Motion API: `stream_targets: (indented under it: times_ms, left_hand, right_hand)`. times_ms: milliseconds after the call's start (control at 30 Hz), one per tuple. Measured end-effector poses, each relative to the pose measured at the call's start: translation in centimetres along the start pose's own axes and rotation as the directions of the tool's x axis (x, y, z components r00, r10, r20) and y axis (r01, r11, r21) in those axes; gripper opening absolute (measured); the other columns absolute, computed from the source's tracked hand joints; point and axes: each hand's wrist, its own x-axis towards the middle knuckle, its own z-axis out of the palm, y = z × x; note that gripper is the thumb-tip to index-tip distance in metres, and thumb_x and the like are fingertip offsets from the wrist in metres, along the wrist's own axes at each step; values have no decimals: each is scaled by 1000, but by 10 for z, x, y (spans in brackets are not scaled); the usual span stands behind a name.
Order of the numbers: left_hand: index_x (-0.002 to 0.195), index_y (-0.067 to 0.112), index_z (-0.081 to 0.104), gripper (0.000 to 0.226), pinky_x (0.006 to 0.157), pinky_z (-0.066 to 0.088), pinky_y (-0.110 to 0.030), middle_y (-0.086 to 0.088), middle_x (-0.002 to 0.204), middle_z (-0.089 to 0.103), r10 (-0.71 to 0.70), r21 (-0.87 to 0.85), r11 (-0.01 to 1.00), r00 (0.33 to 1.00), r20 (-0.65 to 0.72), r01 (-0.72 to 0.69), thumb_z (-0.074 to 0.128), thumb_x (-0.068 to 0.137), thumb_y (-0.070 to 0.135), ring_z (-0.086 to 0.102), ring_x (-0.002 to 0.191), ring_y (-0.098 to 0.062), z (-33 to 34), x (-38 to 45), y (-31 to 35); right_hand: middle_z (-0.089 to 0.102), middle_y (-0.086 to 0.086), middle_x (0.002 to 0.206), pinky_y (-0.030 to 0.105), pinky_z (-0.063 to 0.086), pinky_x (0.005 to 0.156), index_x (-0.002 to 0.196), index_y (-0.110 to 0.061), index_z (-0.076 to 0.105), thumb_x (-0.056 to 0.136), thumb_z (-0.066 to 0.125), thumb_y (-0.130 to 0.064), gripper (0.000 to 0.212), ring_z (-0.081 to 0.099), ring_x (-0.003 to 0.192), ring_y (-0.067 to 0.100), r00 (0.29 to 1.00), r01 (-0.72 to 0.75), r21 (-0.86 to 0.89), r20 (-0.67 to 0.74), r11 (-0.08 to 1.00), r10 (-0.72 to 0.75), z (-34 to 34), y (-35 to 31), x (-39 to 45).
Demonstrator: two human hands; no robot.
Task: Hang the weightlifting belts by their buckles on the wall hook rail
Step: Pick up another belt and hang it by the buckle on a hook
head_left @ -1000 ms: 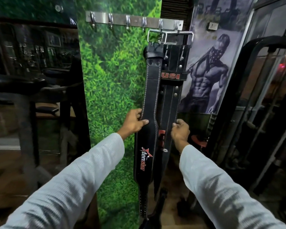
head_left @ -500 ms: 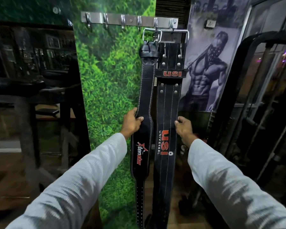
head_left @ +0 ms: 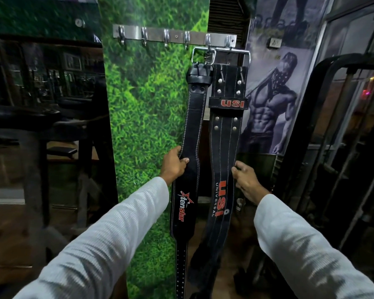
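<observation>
Two black belts hang side by side from the hook rail point(head_left: 175, 37) on the grass-print panel point(head_left: 147, 104) — each by its metal buckle, on the two rightmost hooks. Your left hand point(head_left: 173, 165) grips the left edge of the Tenstar belt point(head_left: 189, 147), thumb across its face. Your right hand point(head_left: 247, 180) curls its fingers round the right edge of the wider USI belt point(head_left: 224, 147) (red lettering facing you). The belts lie just beside each other — whether touching, you cannot tell.
</observation>
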Motion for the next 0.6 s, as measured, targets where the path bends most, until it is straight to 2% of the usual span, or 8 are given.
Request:
stream_targets:
  times_ms: [100, 200, 300, 400, 500, 567, 600]
  left_hand:
    - [128, 13, 64, 40, 102, 53, -40, -7, 122, 73, 20, 13, 1000, 1000, -18, -20, 74, 90, 14, 68, 113, -26, 2, -1, 2]
    - [121, 16, 66, 32, 97, 53, -35, -5, 118, 74, 31, 19, 999, 999, -30, -30, 74, 90, 14, 69, 110, -26, 2, -4, 9]
    - [126, 11, 66, 38, 100, 51, -36, -11, 124, 72, 27, 0, 1000, 999, -26, -27, 75, 90, 13, 66, 117, -30, 3, -6, 12]
    - [130, 7, 63, 44, 103, 51, -39, -15, 129, 70, 11, -19, 1000, 999, -35, -12, 76, 89, 14, 65, 120, -33, 5, -5, 11]
    - [136, 1, 60, 51, 105, 49, -39, -17, 133, 67, -10, -75, 997, 999, -33, 7, 77, 89, 13, 63, 121, -33, 8, -6, 11]
    - [132, 1, 63, 48, 104, 52, -41, -10, 123, 71, -5, -101, 995, 1000, -3, 5, 78, 88, 13, 67, 112, -28, 12, -11, 15]
    - [126, 5, 67, 41, 103, 54, -43, -4, 116, 73, 10, -101, 995, 999, 38, -6, 79, 87, 14, 68, 106, -25, 15, -14, 18]
  right_hand:
    - [74, 17, 114, 26, 59, 66, 127, -5, 65, 108, 44, -6, 28, 70, 92, 22, 999, -22, 76, 43, 997, 19, -11, 4, 1]
    - [75, 21, 115, 43, 57, 81, 123, -6, 68, 107, 47, -6, 26, 69, 98, 31, 998, -26, 89, 52, 996, 22, -6, 4, 5]
    - [76, 19, 117, 42, 60, 86, 122, -9, 68, 108, 44, -4, 29, 74, 97, 24, 996, -56, 130, 77, 990, 47, 5, 1, 5]
    - [77, 13, 116, 50, 55, 98, 122, -13, 68, 108, 44, -4, 29, 73, 103, 24, 979, -121, 196, 186, 973, 84, 5, 4, 5]
    - [74, 14, 117, 47, 58, 93, 129, -8, 65, 108, 45, -5, 28, 69, 107, 27, 962, -154, 268, 259, 951, 82, -4, 8, 6]
    - [74, 9, 111, 37, 60, 85, 127, -10, 66, 109, 46, -8, 27, 69, 100, 21, 965, -144, 220, 247, 965, 88, -3, 10, 8]
    - [75, 4, 102, 30, 58, 76, 123, -13, 68, 109, 45, -9, 27, 68, 92, 16, 971, -132, 170, 222, 977, 93, 0, 10, 9]
